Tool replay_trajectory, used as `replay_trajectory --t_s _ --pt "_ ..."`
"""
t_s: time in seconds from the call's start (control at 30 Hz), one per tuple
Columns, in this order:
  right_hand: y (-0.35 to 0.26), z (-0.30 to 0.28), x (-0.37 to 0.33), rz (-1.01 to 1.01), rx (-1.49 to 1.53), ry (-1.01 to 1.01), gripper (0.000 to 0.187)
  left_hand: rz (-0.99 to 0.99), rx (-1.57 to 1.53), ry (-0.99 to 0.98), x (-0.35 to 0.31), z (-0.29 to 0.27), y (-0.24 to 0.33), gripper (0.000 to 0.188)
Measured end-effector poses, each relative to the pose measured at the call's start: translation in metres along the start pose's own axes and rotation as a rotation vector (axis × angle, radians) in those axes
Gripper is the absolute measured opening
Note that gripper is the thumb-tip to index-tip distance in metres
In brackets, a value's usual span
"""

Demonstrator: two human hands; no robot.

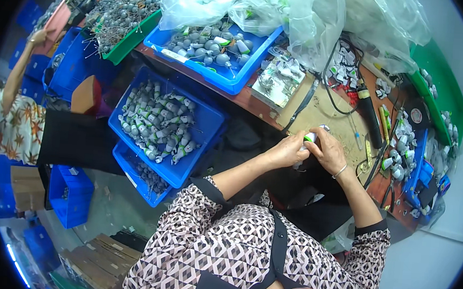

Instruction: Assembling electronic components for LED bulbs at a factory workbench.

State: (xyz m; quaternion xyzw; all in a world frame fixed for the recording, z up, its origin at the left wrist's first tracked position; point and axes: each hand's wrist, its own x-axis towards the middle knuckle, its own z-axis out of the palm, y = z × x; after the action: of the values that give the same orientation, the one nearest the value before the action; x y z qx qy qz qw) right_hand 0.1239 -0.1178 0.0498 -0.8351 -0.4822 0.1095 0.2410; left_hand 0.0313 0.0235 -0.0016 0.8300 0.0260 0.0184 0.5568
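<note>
Nearest the camera, the person's patterned sleeves and 2 forearms reach up from the lower edge to the front of the desk [319,114]. The left hand [287,151] and the right hand [329,150] meet there, both with fingers curled tight around 1 small grey and white part with a green tip [309,137]; the part sits between the 2 hands, just above the desk's worn brown surface. A thin bracelet [340,171] circles the right wrist.

To the left of the hands, below the desk's edge, a blue bin of grey and white parts [160,123] rests on top of a second blue bin [139,173]. A smaller blue crate [69,195] stands on the floor further left, near cardboard boxes [103,253].

To the right of the hands, a black-handled tool [370,114] lies on the desk amid black cables, with more small grey and green parts [400,145] scattered just beyond it. A green tray [449,100] runs along the desk's right edge.

Further back, a blue tray of round grey pieces [216,49] sits on the desk, partly under clear plastic bags [305,15]. Left of it, a green-edged tray heaped with wired metal pieces [125,13] stands. At the far left, another person in a flowered top [13,124] raises an arm.
</note>
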Motion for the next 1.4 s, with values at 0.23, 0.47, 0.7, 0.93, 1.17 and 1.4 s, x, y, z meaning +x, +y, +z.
replay_trajectory --t_s 0.23,0.47,0.7,0.93,1.17,1.4 --pt "0.023 -0.015 0.007 -0.259 -0.158 -0.144 0.030 -0.106 -0.274 -0.035 0.001 0.000 0.002 0.037" --pt "0.003 -0.060 0.041 -0.161 0.119 -0.038 0.023 -0.142 -0.891 -0.159 -0.001 -0.008 -0.005 0.029" --pt "-0.055 -0.077 0.231 -0.320 0.226 0.143 0.027 -0.055 -1.019 -0.275 -0.009 -0.022 -0.024 0.021" --pt "-0.086 -0.042 0.376 -0.534 -0.236 0.562 0.018 -0.026 -1.162 -0.409 -0.015 -0.037 -0.039 0.049" --pt "-0.146 0.020 0.491 -0.432 -0.207 0.167 0.026 -0.109 -1.184 -0.612 -0.017 -0.036 -0.048 0.027" --pt "-0.121 0.065 0.472 -0.204 -0.258 0.285 0.026 -0.058 -1.129 -0.474 -0.021 -0.023 -0.070 0.028"
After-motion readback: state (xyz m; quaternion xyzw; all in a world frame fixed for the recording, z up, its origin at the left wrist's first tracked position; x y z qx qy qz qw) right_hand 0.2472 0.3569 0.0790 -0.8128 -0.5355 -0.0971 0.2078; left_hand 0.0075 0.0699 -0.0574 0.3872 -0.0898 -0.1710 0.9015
